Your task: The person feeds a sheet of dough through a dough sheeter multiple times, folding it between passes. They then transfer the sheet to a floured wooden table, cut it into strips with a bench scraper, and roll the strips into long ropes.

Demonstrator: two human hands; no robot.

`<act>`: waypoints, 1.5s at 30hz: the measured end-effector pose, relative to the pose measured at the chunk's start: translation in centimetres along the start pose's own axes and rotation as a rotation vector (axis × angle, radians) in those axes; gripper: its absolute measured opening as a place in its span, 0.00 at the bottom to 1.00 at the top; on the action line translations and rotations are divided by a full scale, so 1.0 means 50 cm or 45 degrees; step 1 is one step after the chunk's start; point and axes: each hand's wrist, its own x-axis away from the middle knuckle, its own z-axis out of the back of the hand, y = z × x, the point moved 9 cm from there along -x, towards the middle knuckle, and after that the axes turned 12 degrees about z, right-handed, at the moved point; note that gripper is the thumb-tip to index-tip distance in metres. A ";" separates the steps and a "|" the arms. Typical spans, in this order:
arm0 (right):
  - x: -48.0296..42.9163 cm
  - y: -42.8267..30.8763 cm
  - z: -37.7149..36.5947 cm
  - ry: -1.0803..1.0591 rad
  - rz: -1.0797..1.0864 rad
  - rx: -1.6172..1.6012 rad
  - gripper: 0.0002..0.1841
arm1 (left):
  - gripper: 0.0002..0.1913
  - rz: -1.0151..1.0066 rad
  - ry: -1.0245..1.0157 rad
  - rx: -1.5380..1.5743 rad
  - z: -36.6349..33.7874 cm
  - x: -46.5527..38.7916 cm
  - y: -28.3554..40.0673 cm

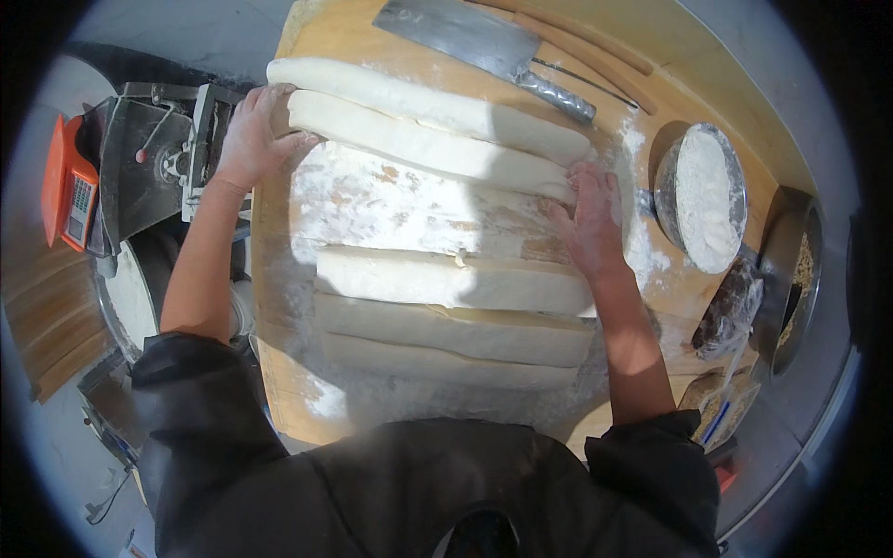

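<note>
Two long strips of white dough lie side by side toward the far edge of a floured wooden board (268, 390). My left hand (261, 132) grips the left end of the nearer strip (418, 139), its fingers over the far side and thumb at the near edge. At the same strip's right end is my right hand (591, 213), fingers curled on the dough and thumb apart. The farther strip (391, 87) runs close along it. Nearer my body, several more strips lie together, the top one (391, 275) in bright sunlight and a lower one (432, 331) in shade.
Beyond the dough lie a broad cleaver (460, 38) and wooden rolling pins (586, 59). A metal bowl of flour (704, 199) sits at the right, near a plastic-wrapped dark item (729, 310) and a metal pot (774, 279). Left of the board are a machine (150, 164) and an orange scale (70, 185).
</note>
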 end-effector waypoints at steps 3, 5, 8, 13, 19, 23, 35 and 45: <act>-0.021 -0.098 0.021 0.280 0.331 0.137 0.22 | 0.35 -0.094 -0.065 -0.163 0.000 0.000 0.043; -0.050 -0.110 -0.036 0.053 0.224 0.062 0.21 | 0.31 -0.159 -0.107 -0.140 -0.008 0.017 0.071; -0.043 -0.141 -0.077 -0.156 0.243 0.051 0.21 | 0.23 -0.239 -0.031 0.010 -0.012 0.078 0.091; 0.028 -0.205 -0.054 -0.128 0.524 -0.068 0.20 | 0.25 -0.370 0.225 -0.130 -0.013 0.219 0.063; -0.020 -0.155 -0.088 -0.257 0.342 0.115 0.22 | 0.30 -0.369 0.209 -0.284 -0.026 0.176 0.028; -0.033 -0.109 -0.106 -0.406 0.180 -0.043 0.28 | 0.29 -0.328 0.024 -0.228 -0.028 0.124 0.026; -0.053 -0.045 0.002 0.026 0.201 0.161 0.24 | 0.26 -0.227 0.149 -0.119 0.005 -0.011 0.000; -0.014 0.085 0.014 0.044 -0.284 -0.421 0.22 | 0.17 0.034 0.070 0.012 0.036 -0.045 -0.042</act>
